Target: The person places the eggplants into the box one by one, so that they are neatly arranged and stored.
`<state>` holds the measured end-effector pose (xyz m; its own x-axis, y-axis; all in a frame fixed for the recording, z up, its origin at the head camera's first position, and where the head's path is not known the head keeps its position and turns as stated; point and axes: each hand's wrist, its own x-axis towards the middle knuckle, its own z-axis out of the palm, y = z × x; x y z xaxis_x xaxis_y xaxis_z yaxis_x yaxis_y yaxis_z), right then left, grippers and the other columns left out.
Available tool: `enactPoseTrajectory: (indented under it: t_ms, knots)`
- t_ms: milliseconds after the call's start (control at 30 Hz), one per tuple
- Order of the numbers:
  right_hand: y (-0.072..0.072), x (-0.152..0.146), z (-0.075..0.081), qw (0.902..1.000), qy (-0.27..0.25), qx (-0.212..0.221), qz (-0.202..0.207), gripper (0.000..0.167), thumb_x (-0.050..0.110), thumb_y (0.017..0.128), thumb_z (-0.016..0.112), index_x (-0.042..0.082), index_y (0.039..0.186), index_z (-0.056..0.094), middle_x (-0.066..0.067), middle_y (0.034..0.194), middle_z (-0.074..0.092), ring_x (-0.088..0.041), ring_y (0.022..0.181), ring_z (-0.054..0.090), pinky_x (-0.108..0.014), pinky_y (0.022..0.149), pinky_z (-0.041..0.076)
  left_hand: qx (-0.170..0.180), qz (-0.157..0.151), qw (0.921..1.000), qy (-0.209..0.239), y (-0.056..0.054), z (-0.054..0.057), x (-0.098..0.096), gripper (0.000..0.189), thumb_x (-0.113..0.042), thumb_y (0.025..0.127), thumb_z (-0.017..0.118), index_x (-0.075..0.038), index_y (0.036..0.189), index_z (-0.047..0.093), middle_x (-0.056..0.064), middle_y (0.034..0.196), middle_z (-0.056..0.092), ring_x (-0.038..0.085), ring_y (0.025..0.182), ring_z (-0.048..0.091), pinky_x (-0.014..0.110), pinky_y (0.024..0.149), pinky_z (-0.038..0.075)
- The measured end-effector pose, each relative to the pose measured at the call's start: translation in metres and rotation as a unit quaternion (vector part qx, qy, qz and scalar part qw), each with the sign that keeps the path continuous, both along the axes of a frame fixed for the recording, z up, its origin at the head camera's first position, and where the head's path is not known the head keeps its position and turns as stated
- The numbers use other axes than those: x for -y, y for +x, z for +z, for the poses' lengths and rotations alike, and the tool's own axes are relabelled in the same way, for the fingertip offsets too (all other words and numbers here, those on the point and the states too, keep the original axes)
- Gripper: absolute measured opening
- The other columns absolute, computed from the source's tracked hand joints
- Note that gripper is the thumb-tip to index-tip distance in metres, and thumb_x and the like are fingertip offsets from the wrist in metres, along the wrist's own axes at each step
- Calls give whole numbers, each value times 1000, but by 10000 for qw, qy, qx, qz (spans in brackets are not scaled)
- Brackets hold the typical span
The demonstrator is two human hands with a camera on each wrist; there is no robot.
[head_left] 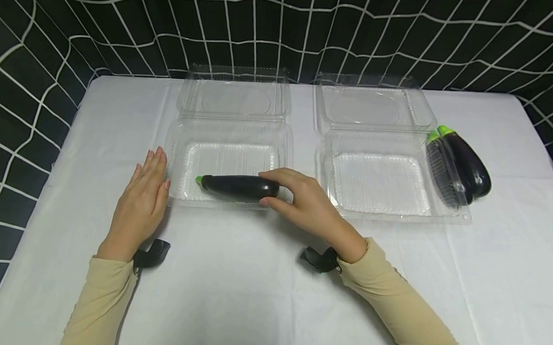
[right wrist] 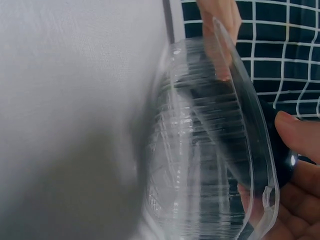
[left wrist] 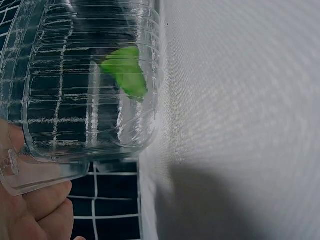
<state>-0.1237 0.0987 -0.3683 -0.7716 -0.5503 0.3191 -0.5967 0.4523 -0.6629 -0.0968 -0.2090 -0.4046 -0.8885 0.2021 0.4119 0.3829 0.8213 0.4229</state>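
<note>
A dark eggplant [head_left: 234,187] with a green stem end lies lengthwise over the base of an open clear plastic clamshell box [head_left: 226,157]. Its thick right end is gripped by my right hand [head_left: 305,202], thumb on the near side and fingers on the far side. In the right wrist view the eggplant [right wrist: 220,125] slants down inside the box wall, thick end raised at the rim. My left hand [head_left: 141,202] is at the box's left edge with straight fingers, fingertips right by the rim. Through the box wall, the left wrist view shows the green stem [left wrist: 125,72].
A second open clamshell box [head_left: 382,185] stands to the right. Two more eggplants [head_left: 471,165] lie at its right side, one partly seen through its clear wall. White cloth [head_left: 234,294] covers the table; a dark curtain with a white grid [head_left: 282,34] hangs behind.
</note>
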Motion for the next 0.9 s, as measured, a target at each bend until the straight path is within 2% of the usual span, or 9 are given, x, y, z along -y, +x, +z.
enactPoseTrajectory:
  t_ms: [433, 667, 900]
  knots:
    - [-2, 2, -1, 9991, 292, -299, 103, 40, 16, 84, 72, 1, 119, 62, -11, 116, 65, -23, 110, 59, -34, 95, 46, -36, -23, 10000, 70, 1, 0, -1, 47, -3, 96, 48, 10, 139, 36, 21, 146, 34, 30, 138, 28, 48, 112, 22]
    - [-2, 4, 0, 9981, 578, -184, 142, 40, 16, 86, 70, 1, 122, 60, -12, 119, 63, -23, 113, 57, -34, 98, 44, 51, -11, 10000, 61, 1, 0, -1, 47, -4, 96, 47, 10, 139, 36, 21, 146, 34, 30, 138, 27, 47, 113, 21]
    - [-4, 5, 0, 9984, 530, -121, 171, 40, 14, 85, 71, 1, 120, 59, -11, 117, 64, -23, 111, 58, -33, 97, 45, 96, -11, 9999, 74, 1, 2, -1, 47, -6, 96, 47, 9, 139, 37, 21, 146, 34, 30, 138, 27, 46, 113, 20]
